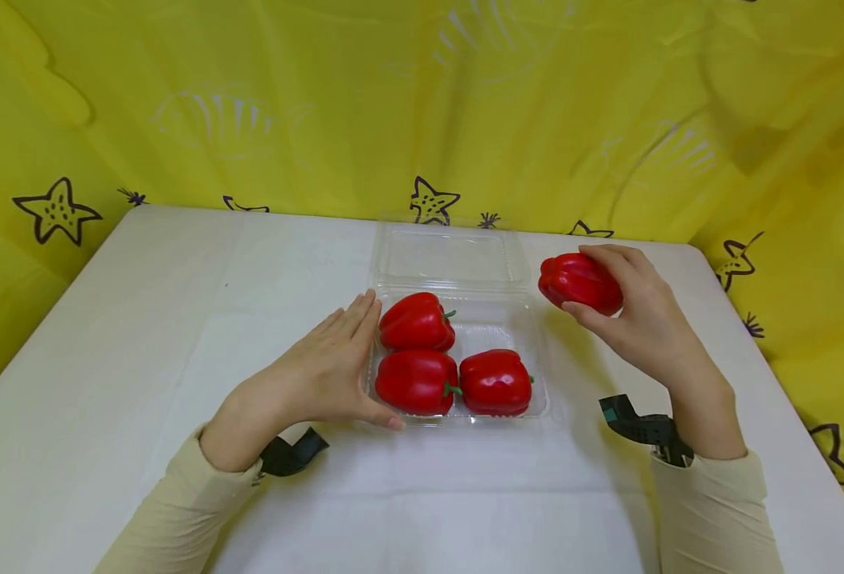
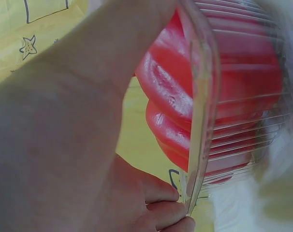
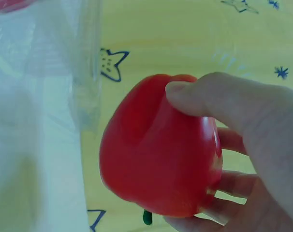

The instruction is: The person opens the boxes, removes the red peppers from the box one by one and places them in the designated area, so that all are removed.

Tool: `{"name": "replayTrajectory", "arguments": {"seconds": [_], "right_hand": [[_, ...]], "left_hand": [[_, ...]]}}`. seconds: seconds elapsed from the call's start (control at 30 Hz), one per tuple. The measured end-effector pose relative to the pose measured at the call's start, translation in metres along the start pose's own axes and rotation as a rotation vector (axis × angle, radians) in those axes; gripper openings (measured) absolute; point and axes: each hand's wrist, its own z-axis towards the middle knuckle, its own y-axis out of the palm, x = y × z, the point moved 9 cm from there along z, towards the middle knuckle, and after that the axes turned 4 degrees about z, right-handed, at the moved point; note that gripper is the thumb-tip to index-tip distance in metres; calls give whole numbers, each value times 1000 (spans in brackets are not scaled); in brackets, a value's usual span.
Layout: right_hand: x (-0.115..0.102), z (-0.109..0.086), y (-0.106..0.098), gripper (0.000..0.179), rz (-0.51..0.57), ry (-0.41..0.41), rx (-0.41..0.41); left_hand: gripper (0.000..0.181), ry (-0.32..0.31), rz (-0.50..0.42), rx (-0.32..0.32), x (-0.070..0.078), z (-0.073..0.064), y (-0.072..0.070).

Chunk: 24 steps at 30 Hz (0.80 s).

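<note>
Yellow curtain (image 1: 364, 104) behind a white table (image 1: 106, 359). Head: the left hand (image 1: 321, 367), fingers straight, touches the left side of a clear box (image 1: 482, 336) holding three peppers (image 1: 414, 383); farther right, the right hand (image 1: 644, 319) grips another pepper (image 1: 572, 279). Left wrist: fingertips (image 2: 167, 213) at the rim (image 2: 199, 130). Right wrist: green stem (image 3: 147, 217) showing.

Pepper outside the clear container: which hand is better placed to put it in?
Probably the right hand: it grips the pepper beside the container; the left hand touches its left side.

white tabletop (image 1: 422, 534) | rounded far corners, faint creases near side | on it: clear plastic clamshell container (image 1: 492, 335), around mid-table, hinged lid (image 1: 450, 255) open toward far edge | small dark speck (image 1: 225, 285) left of container
</note>
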Motion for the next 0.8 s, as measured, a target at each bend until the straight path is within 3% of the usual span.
{"name": "replayTrajectory", "arguments": {"seconds": [0.3,0.6,0.8], "right_hand": [[33,4,14,73,-21,156,-89],[48,6,25,73,-45,181,-112],[52,9,31,67,-64,150,-104]], "left_hand": [[136,-4,3,-6,-3,-2,-2],[133,7,-4,0,2,-2,-1],[134,4,-12,0,2,-1,0]]}}
